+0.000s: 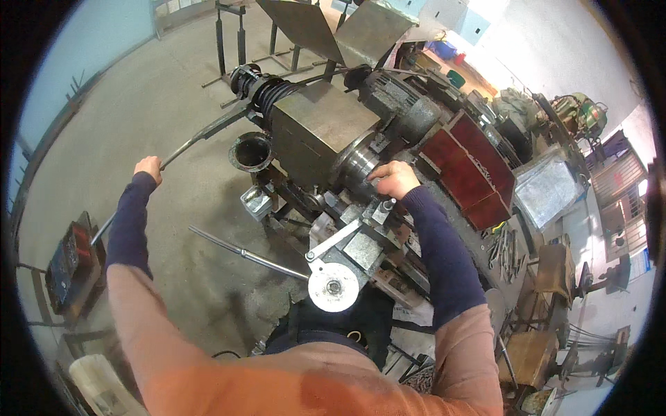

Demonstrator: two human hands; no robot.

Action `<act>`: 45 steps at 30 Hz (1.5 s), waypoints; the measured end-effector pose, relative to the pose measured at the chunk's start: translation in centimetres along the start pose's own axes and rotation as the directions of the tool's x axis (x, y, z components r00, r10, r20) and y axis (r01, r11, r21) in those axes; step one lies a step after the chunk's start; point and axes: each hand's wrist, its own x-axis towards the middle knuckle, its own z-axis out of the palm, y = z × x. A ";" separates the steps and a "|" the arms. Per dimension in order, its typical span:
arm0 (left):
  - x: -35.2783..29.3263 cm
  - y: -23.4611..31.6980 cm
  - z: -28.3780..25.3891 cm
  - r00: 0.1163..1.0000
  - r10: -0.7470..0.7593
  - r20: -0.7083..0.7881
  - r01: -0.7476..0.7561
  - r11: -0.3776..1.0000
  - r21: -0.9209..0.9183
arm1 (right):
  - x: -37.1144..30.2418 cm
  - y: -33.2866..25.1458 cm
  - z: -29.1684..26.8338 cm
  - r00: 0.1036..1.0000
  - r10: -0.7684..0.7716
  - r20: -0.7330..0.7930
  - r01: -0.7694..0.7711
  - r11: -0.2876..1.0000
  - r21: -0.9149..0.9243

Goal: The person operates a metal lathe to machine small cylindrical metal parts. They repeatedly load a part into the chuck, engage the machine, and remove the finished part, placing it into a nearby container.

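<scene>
At the left, my left hand is closed round the end of a long metal lever. That lever runs up to a stack of dark coils on the machine. My right hand has its fingers bent and rests against a shiny metal cylinder; anything within those fingers is hidden. Beside the cylinder stands a boxy metal housing. Below my right hand lies a tool slide with a steel block, and nearer to me a round handwheel. A long bare rod handle sticks out left from it.
A dirty electric motor and a dark red metal box sit behind and right of the cylinder. Several wrenches lie at the right. Sheet metal leans at the back. A dark box stands far left.
</scene>
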 end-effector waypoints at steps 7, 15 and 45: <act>0.9 -0.5 -1.3 0.965 0.201 -0.171 -0.188 0.978 0.087 | -0.8 1.0 0.1 0.996 -0.071 -0.063 0.067 0.996 -0.054; 1.2 8.4 -4.7 0.839 0.039 -0.543 -0.272 0.894 -0.355 | -5.6 0.5 -2.7 0.931 -0.224 -0.287 0.213 0.975 -0.071; -12.4 11.7 3.1 0.915 0.053 0.401 0.325 0.493 -0.807 | -64.2 28.2 2.4 -0.075 0.969 -0.237 -0.978 -0.118 -0.174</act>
